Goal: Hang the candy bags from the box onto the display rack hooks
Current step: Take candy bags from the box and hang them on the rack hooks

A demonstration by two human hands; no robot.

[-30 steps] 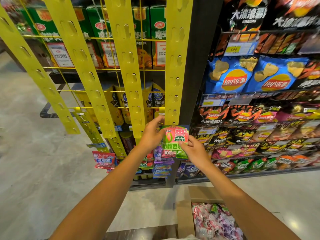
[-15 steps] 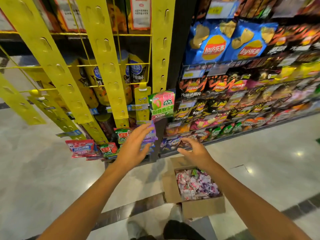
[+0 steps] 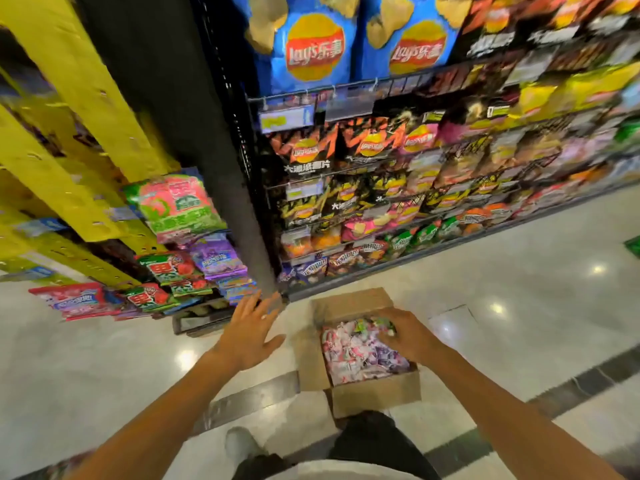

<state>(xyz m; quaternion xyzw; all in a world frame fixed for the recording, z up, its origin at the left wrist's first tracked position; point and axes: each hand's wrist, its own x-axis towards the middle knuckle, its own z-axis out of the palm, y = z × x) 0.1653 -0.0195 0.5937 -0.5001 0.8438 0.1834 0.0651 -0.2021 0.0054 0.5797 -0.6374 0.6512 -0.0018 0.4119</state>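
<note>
A cardboard box (image 3: pixel 375 396) stands open on the floor, full of pink, white and purple candy bags (image 3: pixel 353 358). My right hand (image 3: pixel 408 332) is down inside the box, fingers curled onto the bags at its far end; whether it grips one is unclear. My left hand (image 3: pixel 249 336) hovers to the left of the box with fingers spread, holding nothing. A green and pink candy bag (image 3: pixel 178 206) hangs on a yellow rack strip (image 3: pixel 83 81), and more candy bags (image 3: pixel 194 268) hang below it.
A black shelf post (image 3: pixel 194 133) separates the yellow strips from shelves of chip bags (image 3: pixel 398 157) on the right. The shiny floor (image 3: pixel 519 278) spreads around the box. My shoe (image 3: pixel 240 445) and dark trouser leg are below the box.
Both hands dropped from the rack. The right hand went from the box's far rim into the candy bags; the left moved down beside the box. The view tilted down and closer.
</note>
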